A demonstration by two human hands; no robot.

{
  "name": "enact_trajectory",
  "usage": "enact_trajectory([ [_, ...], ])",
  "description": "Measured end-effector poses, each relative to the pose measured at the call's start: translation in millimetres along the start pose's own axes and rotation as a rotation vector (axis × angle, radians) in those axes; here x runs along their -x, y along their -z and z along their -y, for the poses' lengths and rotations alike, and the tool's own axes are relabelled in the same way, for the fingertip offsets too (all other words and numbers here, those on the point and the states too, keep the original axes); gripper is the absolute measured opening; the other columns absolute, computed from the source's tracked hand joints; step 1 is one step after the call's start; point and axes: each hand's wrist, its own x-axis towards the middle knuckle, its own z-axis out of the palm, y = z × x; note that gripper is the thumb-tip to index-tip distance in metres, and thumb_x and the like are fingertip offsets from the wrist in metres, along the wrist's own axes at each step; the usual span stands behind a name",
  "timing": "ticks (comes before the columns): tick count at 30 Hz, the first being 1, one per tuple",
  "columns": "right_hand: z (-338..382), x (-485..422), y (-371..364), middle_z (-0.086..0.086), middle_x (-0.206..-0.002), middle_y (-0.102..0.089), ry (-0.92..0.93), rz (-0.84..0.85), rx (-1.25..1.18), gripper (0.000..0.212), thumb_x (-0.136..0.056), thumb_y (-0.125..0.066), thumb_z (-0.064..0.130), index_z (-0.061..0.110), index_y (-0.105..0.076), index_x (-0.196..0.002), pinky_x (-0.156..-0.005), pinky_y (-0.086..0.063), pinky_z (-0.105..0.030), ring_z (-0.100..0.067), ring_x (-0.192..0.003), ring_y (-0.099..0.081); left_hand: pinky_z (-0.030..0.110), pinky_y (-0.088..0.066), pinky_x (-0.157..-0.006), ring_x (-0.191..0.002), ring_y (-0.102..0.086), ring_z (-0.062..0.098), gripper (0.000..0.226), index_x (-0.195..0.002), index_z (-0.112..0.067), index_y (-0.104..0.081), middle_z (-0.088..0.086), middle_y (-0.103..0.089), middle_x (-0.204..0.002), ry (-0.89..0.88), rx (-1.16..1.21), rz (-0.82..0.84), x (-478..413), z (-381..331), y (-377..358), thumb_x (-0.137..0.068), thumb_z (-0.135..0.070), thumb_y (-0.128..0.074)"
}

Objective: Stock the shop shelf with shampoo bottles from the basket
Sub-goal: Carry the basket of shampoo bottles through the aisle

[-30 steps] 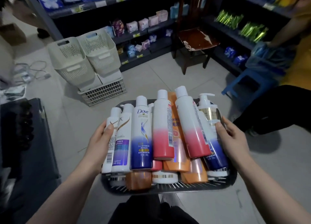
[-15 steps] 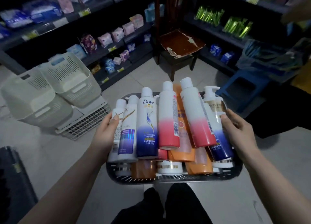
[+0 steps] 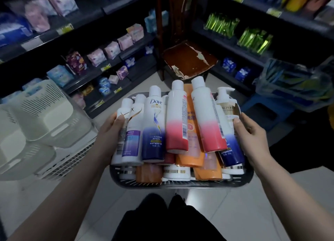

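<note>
Over the last second the basket has swung toward the corner where a worn wooden chair stands between dark shelves, and the cream laundry baskets have slid to the left edge of view. The left hand grips the basket's left side, thumb laid over a small white bottle. The right hand grips the right side, thumb against the pump bottle (the fingers below the rim are hidden). The load is heaped above the rim, so carrying it well probably means keeping it level, with the thumbs pinning the outer bottles. Inside lie a Dove bottle, two pink-and-white bottles and orange bottles beneath; none is shelved yet.
</note>
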Motion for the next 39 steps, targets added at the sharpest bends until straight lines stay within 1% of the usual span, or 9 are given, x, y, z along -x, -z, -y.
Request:
enact_trajectory([
  [5,24,-77,-14,0.025,-0.105,-0.067,0.004,-0.020,0.003,0.033,-0.092,-0.059,0.039,0.038,-0.060,-0.125,-0.098,-0.049,-0.035,-0.002,-0.102,-0.064,0.029,-0.051,-0.079,-0.099,-0.066,0.009,0.031,-0.129,-0.029,-0.059,-0.007,-0.068,-0.117,0.019,0.070,0.027,-79,-20,-26,-0.100,-0.034,-0.048],
  [12,42,-180,-50,0.017,-0.105,-0.069,-0.054,-0.080,-0.005,0.044,-0.088,-0.063,0.045,0.032,-0.058,-0.130,-0.097,-0.049,-0.035,-0.003,-0.097,-0.065,0.021,-0.051,-0.069,-0.087,-0.067,-0.001,0.026,-0.123,-0.031,-0.060,-0.011,-0.069,-0.109,0.054,0.109,0.055,-195,-48,-57,-0.100,-0.030,-0.049],
  [18,56,-253,-80,0.021,-0.092,-0.064,-0.097,-0.125,-0.080,0.037,-0.093,-0.060,0.032,0.031,-0.056,-0.130,-0.081,-0.048,-0.025,0.001,-0.086,-0.062,0.020,-0.052,-0.060,-0.079,-0.068,0.001,0.023,-0.120,-0.031,-0.059,-0.012,-0.069,-0.099,0.098,0.075,0.112,-293,-72,-85,-0.100,-0.027,-0.047],
  [24,63,-336,-99,0.020,-0.090,-0.065,-0.147,-0.167,-0.117,0.025,-0.094,-0.060,0.030,0.039,-0.057,-0.117,-0.059,-0.047,-0.009,0.011,-0.067,-0.063,0.033,-0.055,-0.072,-0.095,-0.068,0.023,0.033,-0.132,-0.025,-0.055,0.004,-0.069,-0.112,0.138,0.017,0.169,-387,-93,-121,-0.100,-0.030,-0.048],
  [27,63,-386,-104,0.004,-0.101,-0.070,-0.154,-0.158,-0.124,0.049,-0.090,-0.064,0.039,0.024,-0.053,-0.135,-0.065,-0.047,-0.022,0.001,-0.068,-0.061,0.031,-0.054,-0.072,-0.091,-0.067,0.016,0.033,-0.132,-0.022,-0.055,0.001,-0.069,-0.111,0.139,0.036,0.139,-427,-100,-145,-0.100,-0.028,-0.048],
  [31,68,-453,-107,0.020,-0.090,-0.068,-0.147,-0.126,-0.075,0.041,-0.090,-0.064,0.038,0.029,-0.058,-0.129,-0.077,-0.051,-0.029,0.004,-0.076,-0.065,0.034,-0.053,-0.078,-0.095,-0.066,0.014,0.032,-0.131,-0.024,-0.054,-0.004,-0.067,-0.111,0.164,0.057,0.109,-475,-103,-175,-0.100,-0.028,-0.048],
  [34,73,-499,-112,0.015,-0.101,-0.068,-0.138,-0.109,-0.024,0.051,-0.087,-0.065,0.043,0.023,-0.056,-0.134,-0.092,-0.052,-0.035,-0.002,-0.093,-0.065,0.030,-0.052,-0.074,-0.091,-0.066,0.007,0.027,-0.127,-0.028,-0.054,-0.010,-0.066,-0.108,0.158,0.077,0.082,-510,-103,-196,-0.101,-0.026,-0.047],
  [37,76,-542,-118,0.014,-0.104,-0.069,-0.147,-0.094,-0.008,0.050,-0.087,-0.064,0.043,0.026,-0.056,-0.133,-0.093,-0.052,-0.035,-0.002,-0.094,-0.066,0.021,-0.050,-0.070,-0.082,-0.062,-0.006,0.022,-0.120,-0.035,-0.051,-0.020,-0.063,-0.101,0.158,0.087,0.071,-541,-106,-218,-0.101,-0.024,-0.045],
  [39,78,-569,-123,0.021,-0.097,-0.068,-0.152,-0.096,0.000,0.039,-0.090,-0.063,0.037,0.028,-0.061,-0.128,-0.088,-0.053,-0.024,0.006,-0.088,-0.065,0.018,-0.051,-0.073,-0.083,-0.061,-0.009,0.021,-0.116,-0.037,-0.053,-0.024,-0.063,-0.098,0.163,0.086,0.072,-565,-107,-230,-0.101,-0.024,-0.045],
])
